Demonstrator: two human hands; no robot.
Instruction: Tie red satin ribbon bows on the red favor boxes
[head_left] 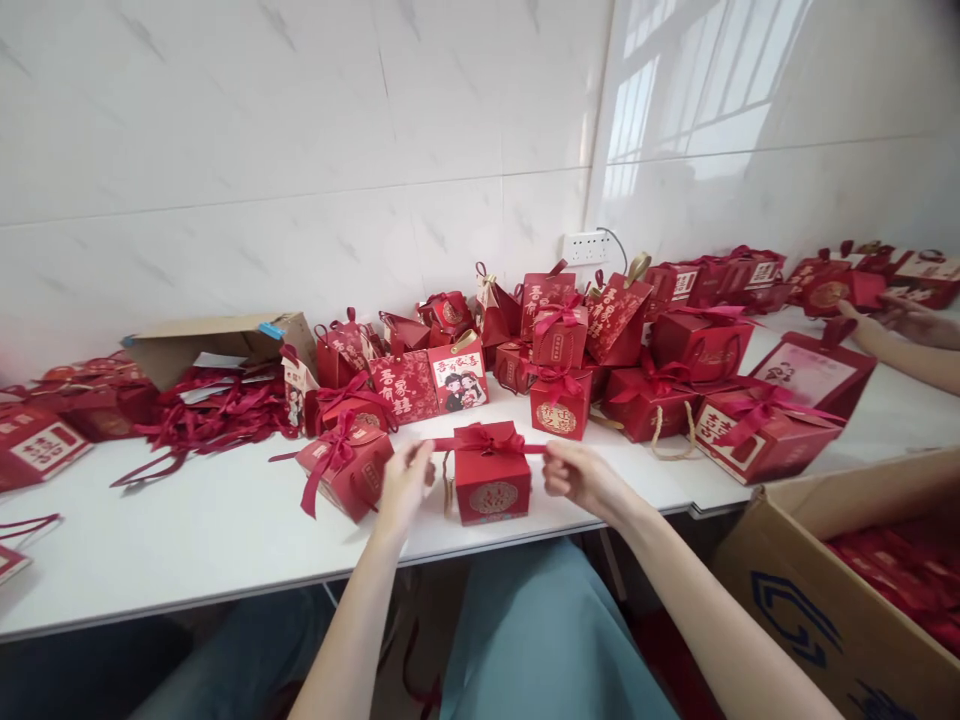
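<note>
A red gift box (pixel 491 490) with a gold emblem on its front stands near the table's front edge, between my hands. A dark red ribbon (pixel 491 437) is tied in a bow on its lid, its two ends drawn out sideways. My left hand (pixel 409 478) pinches the left end of the ribbon. On the other side, my right hand (pixel 581 472) is closed on the right end. Just left of my left hand, another red box with a bow (pixel 349 465) sits tilted. A beige cord handle hangs at the middle box's left side.
Several red boxes (pixel 555 330) are heaped along the wall. A carton (pixel 225 345) with a pile of ribbons (pixel 225 400) before it stands at the left. An open carton (pixel 832 590) of red pieces is at the lower right. Another person's hands (pixel 907 325) are at the far right.
</note>
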